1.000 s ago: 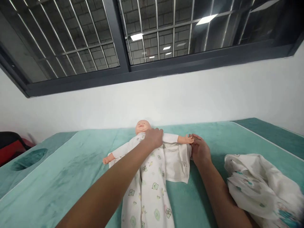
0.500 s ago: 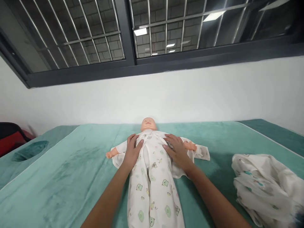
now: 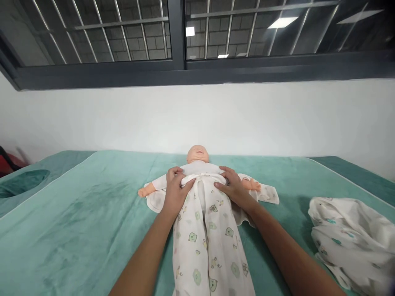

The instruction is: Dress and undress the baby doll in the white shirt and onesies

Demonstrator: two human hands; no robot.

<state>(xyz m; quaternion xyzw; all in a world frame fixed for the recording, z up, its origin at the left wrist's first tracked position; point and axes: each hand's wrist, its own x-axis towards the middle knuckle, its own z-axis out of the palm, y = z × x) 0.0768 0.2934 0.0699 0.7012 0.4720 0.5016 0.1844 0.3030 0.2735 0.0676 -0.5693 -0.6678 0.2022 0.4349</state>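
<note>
A baby doll [image 3: 198,153] lies face up on the green bed cover, its head toward the wall and its arms spread. It has a plain white top on its chest. White baby pants [image 3: 206,230] printed with green animals lie over its lower body, legs stretched toward me. My left hand [image 3: 178,188] is closed on the left side of the waistband, thumb on top. On the opposite side my right hand [image 3: 233,187] pinches the same waistband. Part of a white printed garment [image 3: 268,193] spreads out from under the doll on both sides.
A crumpled white printed cloth [image 3: 352,238] lies on the green bed cover [image 3: 92,230] at the right. Behind stand a white wall [image 3: 197,119] and a dark-framed barred window [image 3: 179,41]. A hole [image 3: 23,183] shows in the bed at far left, near a red and black item [image 3: 8,162].
The upper edge of the pants has come down from near the doll's neck, baring the plain white top. My fingers have curled from lying flat to gripping the waistband. The view has shifted slightly.
</note>
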